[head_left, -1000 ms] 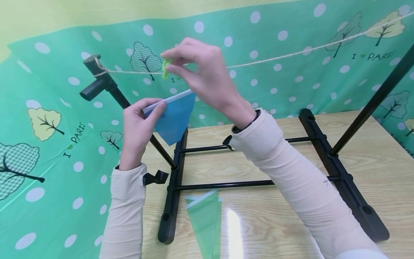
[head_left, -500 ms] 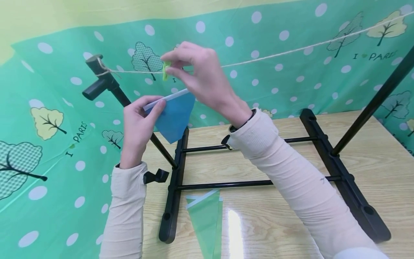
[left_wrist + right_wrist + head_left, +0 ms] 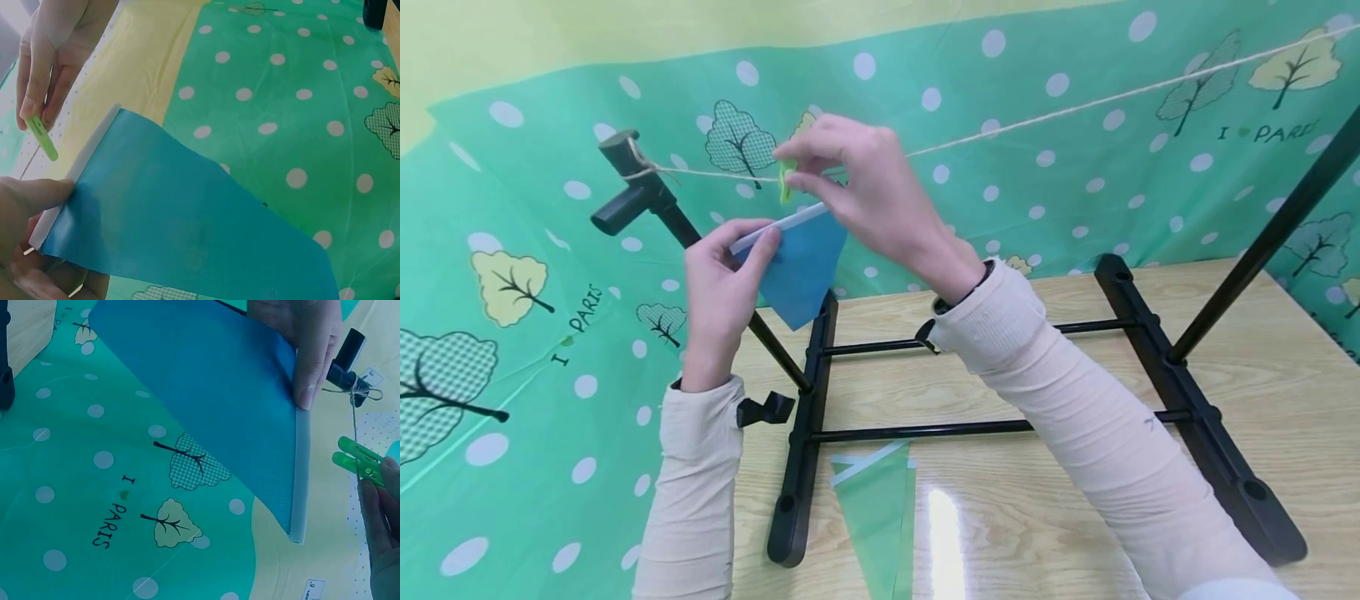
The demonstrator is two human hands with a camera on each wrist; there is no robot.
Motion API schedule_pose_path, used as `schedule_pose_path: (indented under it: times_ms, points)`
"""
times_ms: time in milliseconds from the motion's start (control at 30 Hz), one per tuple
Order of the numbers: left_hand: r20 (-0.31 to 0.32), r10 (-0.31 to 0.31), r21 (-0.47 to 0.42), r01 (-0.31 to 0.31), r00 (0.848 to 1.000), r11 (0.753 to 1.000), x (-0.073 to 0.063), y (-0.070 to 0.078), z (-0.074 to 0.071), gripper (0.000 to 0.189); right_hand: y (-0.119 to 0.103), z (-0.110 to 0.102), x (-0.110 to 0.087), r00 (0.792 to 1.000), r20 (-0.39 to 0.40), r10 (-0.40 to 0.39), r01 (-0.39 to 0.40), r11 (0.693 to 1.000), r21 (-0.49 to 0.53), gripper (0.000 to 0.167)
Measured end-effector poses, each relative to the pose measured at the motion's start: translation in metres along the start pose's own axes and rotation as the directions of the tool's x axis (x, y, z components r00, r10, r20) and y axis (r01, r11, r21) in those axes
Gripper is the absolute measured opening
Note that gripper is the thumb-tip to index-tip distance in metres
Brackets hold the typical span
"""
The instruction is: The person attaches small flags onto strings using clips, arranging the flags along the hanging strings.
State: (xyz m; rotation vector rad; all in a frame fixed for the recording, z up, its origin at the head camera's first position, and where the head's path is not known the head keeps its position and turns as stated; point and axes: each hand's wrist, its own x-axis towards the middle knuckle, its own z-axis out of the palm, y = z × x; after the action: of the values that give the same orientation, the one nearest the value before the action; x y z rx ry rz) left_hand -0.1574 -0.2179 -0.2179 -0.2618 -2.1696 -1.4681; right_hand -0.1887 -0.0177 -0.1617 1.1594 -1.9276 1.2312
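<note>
My left hand (image 3: 722,287) pinches a blue pennant flag (image 3: 801,271) by its white top band, thumb on the near side. The cloth hangs down from there to a narrower end. Just above and to the right, my right hand (image 3: 880,196) grips a green clothespin (image 3: 787,182) between thumb and fingers. In the right wrist view the clothespin (image 3: 359,460) has its free ends apart and lies across the thin string (image 3: 355,428). A gap shows between the clothespin (image 3: 44,139) and the flag's white band (image 3: 78,172) in the left wrist view.
The string (image 3: 1045,121) runs from a knot on a black post (image 3: 673,218) up to the right. The black stand's base (image 3: 925,431) rests on a wooden table (image 3: 1022,517). Green pennants (image 3: 876,500) lie in front. A patterned green cloth (image 3: 587,417) hangs behind.
My right hand has moved slightly down with the clothespin, and the string beside it dips lower. My left hand and the blue flag have hardly moved.
</note>
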Motion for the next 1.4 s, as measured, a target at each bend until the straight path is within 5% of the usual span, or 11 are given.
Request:
schedule_pose_path:
  times_ms: [600, 1400]
  points:
    - [-0.073, 0.103, 0.000, -0.103, 0.992, 0.995, 0.005, 0.003, 0.000, 0.022, 0.002, 0.004, 0.000, 0.999, 0.043, -0.015, 0.015, 1.000, 0.011, 0.021]
    - [-0.063, 0.112, -0.087, -0.118, 0.992, 0.989, 0.009, 0.011, -0.003, 0.018, 0.000, -0.001, 0.003, 0.985, 0.141, 0.101, -0.104, 0.994, 0.015, 0.025]
